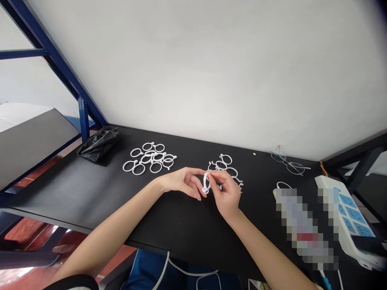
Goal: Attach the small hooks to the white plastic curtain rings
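Observation:
A white plastic curtain ring (206,182) with a small eyelet at its lower end is held up over the black table. The fingertips of my right hand (227,192) pinch its upper part. From the other side, the outstretched index finger of my left hand (185,182) touches the ring; the remaining fingers are apart and loosely curved. Behind my right hand lies a small group of similar rings (226,159), partly hidden by it. Farther left, a larger cluster of white rings (156,157) lies loosely overlapped.
A crumpled black plastic bag (99,145) sits at the table's (90,185) back left. Eyeglasses (287,162), a blurred-out phone-like object (302,229) with cables and a white power strip (347,217) are on the right. A wall (211,72) rises behind; blue metal framing (60,60) stands left.

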`<state>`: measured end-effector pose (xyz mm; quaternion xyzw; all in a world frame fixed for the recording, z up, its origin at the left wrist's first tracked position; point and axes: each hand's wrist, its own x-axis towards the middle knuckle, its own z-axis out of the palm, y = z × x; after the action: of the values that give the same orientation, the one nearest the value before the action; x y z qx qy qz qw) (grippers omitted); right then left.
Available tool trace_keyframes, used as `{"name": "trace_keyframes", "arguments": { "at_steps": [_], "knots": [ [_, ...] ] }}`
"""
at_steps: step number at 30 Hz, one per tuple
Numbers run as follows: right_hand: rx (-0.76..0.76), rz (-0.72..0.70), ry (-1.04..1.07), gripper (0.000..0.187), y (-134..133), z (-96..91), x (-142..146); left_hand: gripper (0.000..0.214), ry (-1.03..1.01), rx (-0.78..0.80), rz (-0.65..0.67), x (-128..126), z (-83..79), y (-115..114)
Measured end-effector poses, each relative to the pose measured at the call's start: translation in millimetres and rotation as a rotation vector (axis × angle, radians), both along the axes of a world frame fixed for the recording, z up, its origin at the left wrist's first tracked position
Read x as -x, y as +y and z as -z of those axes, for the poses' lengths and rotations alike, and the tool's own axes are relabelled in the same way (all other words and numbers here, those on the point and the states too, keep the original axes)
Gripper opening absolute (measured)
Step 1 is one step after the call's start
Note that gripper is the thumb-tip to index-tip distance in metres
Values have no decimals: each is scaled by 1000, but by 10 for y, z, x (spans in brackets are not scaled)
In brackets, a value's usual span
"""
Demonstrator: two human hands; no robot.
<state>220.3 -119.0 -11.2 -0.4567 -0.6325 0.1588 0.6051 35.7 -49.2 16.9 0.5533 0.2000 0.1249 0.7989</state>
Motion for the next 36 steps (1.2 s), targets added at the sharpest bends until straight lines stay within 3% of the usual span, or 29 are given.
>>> {"name": "trace_keyframes", "arguments": {
  "at_steps": [4, 14, 24, 36],
  "knots": [
    [-23, 12, -27, 7, -2, -10, 5, 64, -10, -4, -51, -11, 14, 2],
    [-47, 14, -17, 12, -7, -6, 15, 50, -18, -33, -24, -95, 34, -60],
    [-84, -17, -65, 21, -1, -31, 11, 61, 8, -46, -40, -95, 15, -37],
    [-49, -30, -110, 23, 15, -36, 1, 52, -57, -92, -115, -92, 16, -36]
  ]
}}
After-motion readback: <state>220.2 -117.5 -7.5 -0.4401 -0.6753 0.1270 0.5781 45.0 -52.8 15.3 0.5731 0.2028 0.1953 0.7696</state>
